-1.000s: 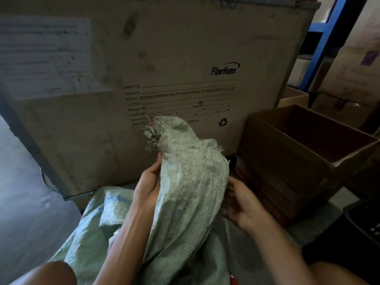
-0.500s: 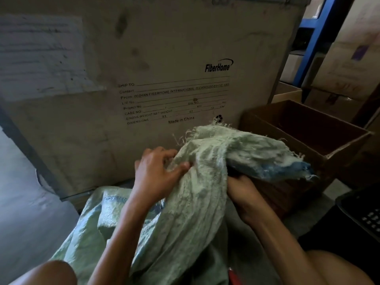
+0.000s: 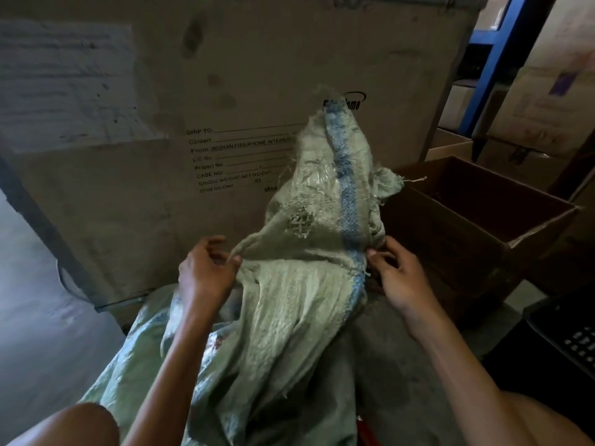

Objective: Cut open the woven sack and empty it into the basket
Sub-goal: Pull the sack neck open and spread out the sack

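Observation:
A pale green woven sack (image 3: 299, 284) with a blue stripe and frayed edges lies in front of me, its upper flap raised to a point before the big carton. My left hand (image 3: 206, 272) pinches the flap's left edge between thumb and fingers. My right hand (image 3: 396, 275) grips the right edge by the blue stripe. A worn hole shows in the flap. The black plastic basket (image 3: 573, 336) sits at the far right, partly cut off by the frame.
A large printed cardboard carton (image 3: 225, 91) stands just behind the sack. An open brown cardboard box (image 3: 483, 214) sits to the right. More boxes and a blue shelf post (image 3: 495, 59) fill the back right. Grey concrete floor (image 3: 38, 317) lies to the left.
The sack's flap, draped rightwards over the brown box half a second ago, now stands raised and spread. Both hands have shifted to its left and right edges.

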Motion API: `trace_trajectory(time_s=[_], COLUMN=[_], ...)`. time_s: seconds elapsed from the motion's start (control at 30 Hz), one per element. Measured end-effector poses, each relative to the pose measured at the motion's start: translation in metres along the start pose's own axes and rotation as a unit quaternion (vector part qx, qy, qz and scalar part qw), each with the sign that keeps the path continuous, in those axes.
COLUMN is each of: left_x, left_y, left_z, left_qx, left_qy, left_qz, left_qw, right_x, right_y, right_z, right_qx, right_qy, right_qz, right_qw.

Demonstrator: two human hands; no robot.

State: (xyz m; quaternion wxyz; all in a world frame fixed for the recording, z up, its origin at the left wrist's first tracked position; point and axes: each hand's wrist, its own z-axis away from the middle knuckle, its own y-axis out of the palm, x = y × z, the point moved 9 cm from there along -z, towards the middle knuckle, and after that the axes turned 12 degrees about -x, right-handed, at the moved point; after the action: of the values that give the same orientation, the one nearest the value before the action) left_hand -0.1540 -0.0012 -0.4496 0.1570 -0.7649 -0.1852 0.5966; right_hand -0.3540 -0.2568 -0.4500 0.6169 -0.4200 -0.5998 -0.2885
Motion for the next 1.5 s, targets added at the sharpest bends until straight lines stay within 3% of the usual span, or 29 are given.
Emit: trace_trajectory(time_s=[0.1, 0.2, 0.27, 0.33, 0.37, 0.5, 0.63, 0.7, 0.8, 0.9, 0.97, 1.03, 1.1, 1.2, 1.3, 1.37, 1.5], left_x=[-0.029, -0.061, -0.071, -0.080, -0.083, -0.062, -0.049, -0.052, -0.059, -0.072, -0.074, -0.059, -0.010, 0.054, 0.040, 0.021, -0.013], left_y=[-0.002, 0.016, 0.034, 0.036, 0.034, 0.034, 0.039, 0.035, 0.017, 0.000, -0.010, -0.028, -0.060, -0.095, -0.064, -0.037, -0.007], left_z=[0.011, 0.031, 0.055, 0.063, 0.061, 0.041, 0.041, 0.039, 0.036, 0.040, 0.039, 0.018, -0.025, -0.054, -0.035, -0.019, 0.007], left_qx=[0.009, 0.176, 0.280, 0.235, 0.193, 0.159, 0.159, 0.122, 0.004, -0.098, -0.138, -0.172, -0.202, -0.187, -0.051, 0.037, 0.158], left_qy=[0.049, 0.020, 0.036, 0.125, 0.140, 0.045, -0.023, -0.002, 0.077, 0.172, 0.191, 0.166, 0.062, -0.124, -0.177, -0.206, -0.254], left_qz=[0.042, 0.105, 0.050, -0.016, 0.001, 0.143, 0.192, 0.163, 0.063, -0.029, -0.051, -0.071, -0.056, 0.121, 0.267, 0.358, 0.438], left_qw=[0.998, 0.979, 0.958, 0.964, 0.971, 0.976, 0.968, 0.979, 0.995, 0.980, 0.971, 0.968, 0.976, 0.967, 0.946, 0.910, 0.848], right_x=[-0.010, -0.015, -0.014, -0.009, -0.008, -0.007, 0.000, 0.006, 0.019, 0.031, 0.028, 0.021, 0.007, -0.016, -0.018, -0.020, -0.025], right_y=[0.011, 0.028, 0.042, 0.052, 0.053, 0.049, 0.063, 0.063, 0.051, 0.036, 0.026, -0.001, -0.045, -0.075, -0.057, -0.041, -0.019], right_z=[0.011, 0.017, 0.022, 0.028, 0.028, 0.033, 0.050, 0.050, 0.038, 0.028, 0.020, 0.004, -0.013, -0.016, -0.008, -0.003, 0.001], right_qx=[0.012, 0.063, 0.107, 0.120, 0.106, 0.049, 0.140, 0.130, 0.094, 0.063, 0.052, -0.005, -0.102, -0.135, -0.061, -0.028, 0.000], right_qy=[0.054, 0.113, 0.155, 0.151, 0.130, 0.088, 0.061, 0.013, -0.081, -0.152, -0.158, -0.142, -0.047, 0.106, 0.125, 0.162, 0.235], right_qz=[-0.043, -0.128, -0.206, -0.237, -0.226, -0.163, -0.074, -0.049, -0.015, 0.039, 0.064, 0.080, 0.006, -0.116, -0.093, -0.122, -0.207], right_qw=[0.998, 0.983, 0.960, 0.952, 0.960, 0.982, 0.985, 0.990, 0.992, 0.986, 0.984, 0.987, 0.994, 0.978, 0.986, 0.979, 0.950])
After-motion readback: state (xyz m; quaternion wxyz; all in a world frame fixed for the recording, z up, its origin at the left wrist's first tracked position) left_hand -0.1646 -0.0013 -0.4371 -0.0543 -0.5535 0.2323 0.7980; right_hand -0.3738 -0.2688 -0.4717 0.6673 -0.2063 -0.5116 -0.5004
